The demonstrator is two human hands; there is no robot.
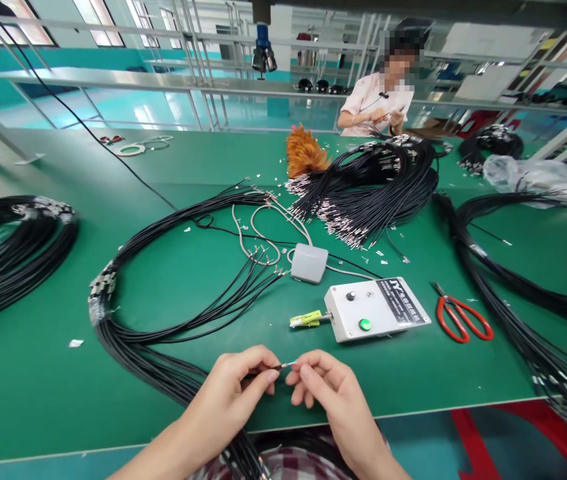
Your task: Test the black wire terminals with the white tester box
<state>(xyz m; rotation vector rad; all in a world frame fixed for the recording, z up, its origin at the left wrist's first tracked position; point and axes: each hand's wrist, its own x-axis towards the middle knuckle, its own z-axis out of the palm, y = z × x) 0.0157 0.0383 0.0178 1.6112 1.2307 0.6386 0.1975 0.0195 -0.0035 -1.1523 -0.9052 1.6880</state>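
Note:
Near the front edge of the green table [38,393], my left hand [236,393] pinches the end of a black wire [283,366] from the big looped bundle [128,333]. My right hand [326,393] pinches the small pale tip at that same wire end, so the fingertips of both hands almost meet. Just beyond my hands lies a white control box [378,309] with a black knob and a green button, and a yellow-green clip [306,319] sticks out of its left side.
A grey foot pedal [309,262] sits behind the box, red-handled scissors [461,319] to its right. More black wire bundles lie far left [8,247], centre back [378,187] and right [513,280]. Another person sits working at the far side, beside an orange feather duster [304,153].

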